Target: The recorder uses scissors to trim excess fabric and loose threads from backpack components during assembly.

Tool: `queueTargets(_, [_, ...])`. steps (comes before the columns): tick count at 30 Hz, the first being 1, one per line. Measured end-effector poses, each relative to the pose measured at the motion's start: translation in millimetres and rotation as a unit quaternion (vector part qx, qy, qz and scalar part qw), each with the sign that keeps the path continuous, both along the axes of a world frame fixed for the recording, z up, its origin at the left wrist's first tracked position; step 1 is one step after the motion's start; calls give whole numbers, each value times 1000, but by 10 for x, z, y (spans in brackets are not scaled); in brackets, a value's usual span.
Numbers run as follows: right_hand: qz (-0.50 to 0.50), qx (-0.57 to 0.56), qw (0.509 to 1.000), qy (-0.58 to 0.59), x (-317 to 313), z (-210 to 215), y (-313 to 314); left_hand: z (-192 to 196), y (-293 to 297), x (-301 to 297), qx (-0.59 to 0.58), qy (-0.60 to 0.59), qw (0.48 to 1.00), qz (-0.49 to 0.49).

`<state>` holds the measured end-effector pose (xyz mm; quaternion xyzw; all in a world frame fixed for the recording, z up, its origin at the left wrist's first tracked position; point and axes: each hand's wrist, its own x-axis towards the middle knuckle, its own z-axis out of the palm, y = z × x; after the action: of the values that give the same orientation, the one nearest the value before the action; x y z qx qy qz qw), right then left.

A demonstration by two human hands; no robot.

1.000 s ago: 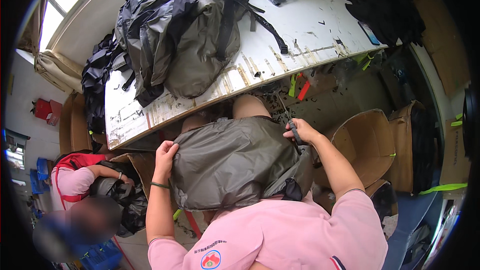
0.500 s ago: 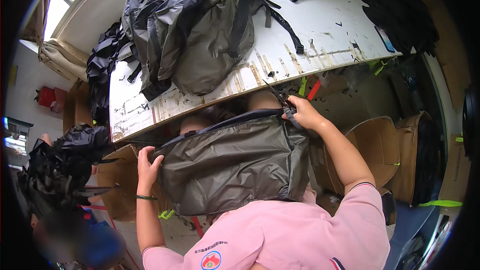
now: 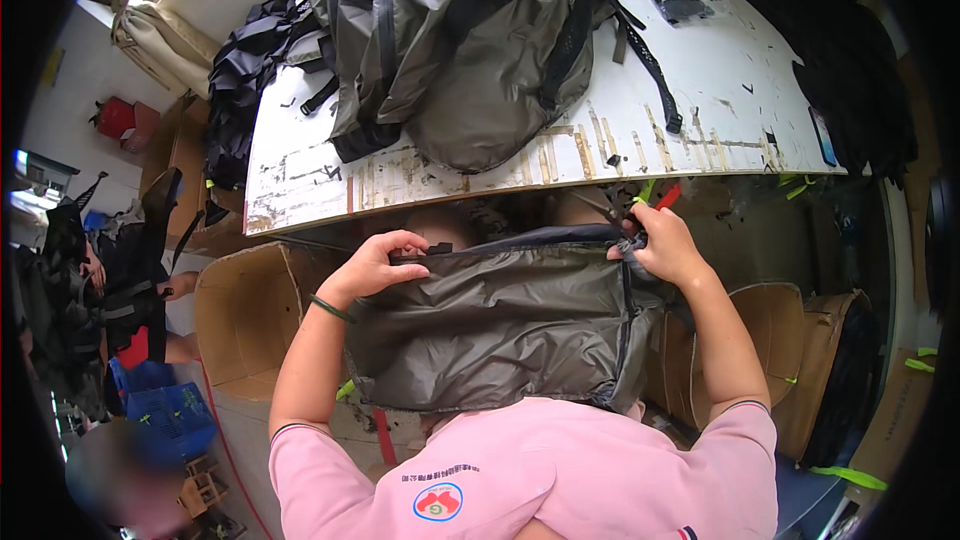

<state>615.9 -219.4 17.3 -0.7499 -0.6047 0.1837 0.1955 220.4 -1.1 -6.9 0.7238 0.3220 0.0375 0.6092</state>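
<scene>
A dark olive fabric bag (image 3: 490, 325) lies across my lap, its upper edge with a dark lining turned toward the table. My left hand (image 3: 375, 265) is closed at the left end of that edge, pinching a black plastic buckle (image 3: 438, 249). At the right corner, my right hand (image 3: 668, 248) grips small dark scissors (image 3: 603, 206), blades pointing up and left. A fold of the bag's corner is under the same fingers.
On the white table (image 3: 330, 185) ahead rests an olive and black backpack (image 3: 490, 90). Black fabric (image 3: 830, 50) is heaped at the far right, near a phone (image 3: 823, 135). Cardboard boxes (image 3: 245, 325) flank my lap. Another person handles black bags (image 3: 130, 280) at left.
My left hand has moved right and up along the bag's edge and now holds the buckle. My right hand has shifted slightly right with the scissors. The view has turned a little.
</scene>
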Motion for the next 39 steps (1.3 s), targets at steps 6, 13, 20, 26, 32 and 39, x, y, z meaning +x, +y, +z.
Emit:
queueTargets(6, [256, 23, 965, -54, -596, 63, 611, -3, -86, -112, -28, -41, 999, -22])
queueTargets(13, [351, -89, 932, -26, -903, 33, 1032, -34, -195, -183, 6, -90, 996, -17])
queueTargets(20, [370, -112, 922, -20, -1048, 21, 1115, -112, -223, -241, 30, -108, 994, -1])
queueTargets(26, [356, -88, 930, -34, -1064, -40, 1104, -162, -218, -263, 15, -104, 994, 12])
queueTargets(32, [358, -64, 931, -43, -1068, -43, 1094, -109, -204, -250, 9, -79, 997, 3])
queueTargets(39, [362, -58, 930, -35, -1178, -46, 1119, -169, -224, -260, 7, -100, 995, 10])
